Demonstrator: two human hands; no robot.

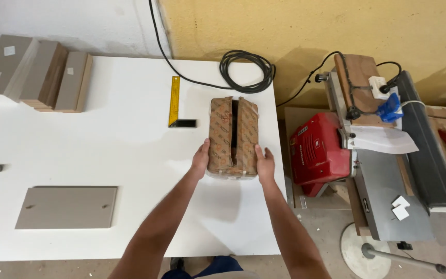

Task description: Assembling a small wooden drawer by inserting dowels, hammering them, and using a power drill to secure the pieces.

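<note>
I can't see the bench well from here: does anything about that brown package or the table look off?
The brown package, held between left hand and right hand, has its wrapping split open along the top. The rest of the white table looks orderly.

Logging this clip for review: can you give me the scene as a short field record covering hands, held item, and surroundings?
left hand: on the left side of the brown box
right hand: on the box's right side
box: on the white table, top flaps parted
near box: yellow try square, black cable coil
table front left: grey panel
right of table: red machine
</note>
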